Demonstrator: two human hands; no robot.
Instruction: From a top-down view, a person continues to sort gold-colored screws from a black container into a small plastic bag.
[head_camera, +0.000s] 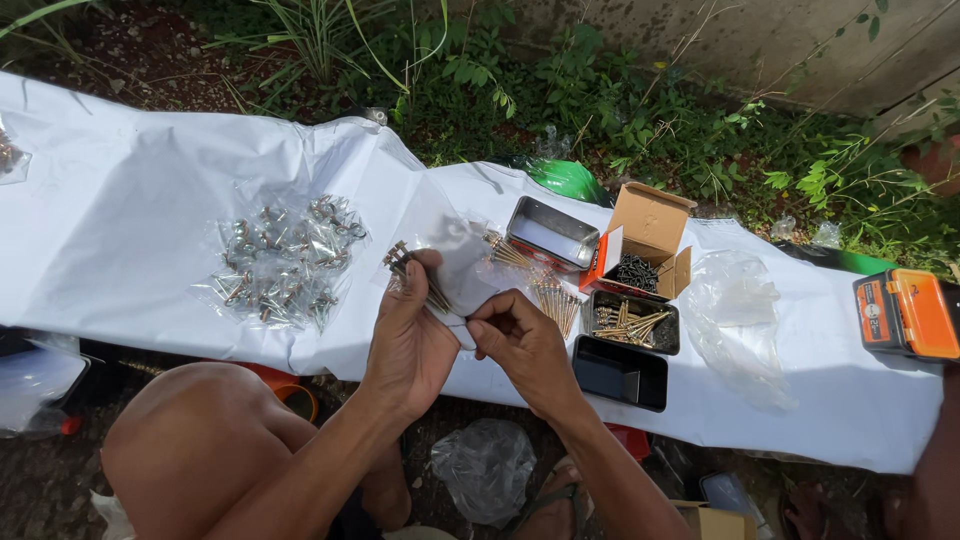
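Note:
My left hand (415, 335) holds a bundle of long brass-coloured screws (405, 265) inside a small clear plastic bag (455, 262), raised over the white sheet (140, 210). My right hand (520, 345) pinches the bag's lower edge next to the left hand's fingers. More loose screws (545, 290) lie on the sheet just beyond my right hand.
A pile of small bags of screws (285, 262) lies to the left. To the right sit a metal tin (552, 232), an open cardboard box of black screws (640, 250), a black tray of brass screws (632, 322), an empty black tray (620, 372), a clear bag (735, 315) and an orange case (908, 313).

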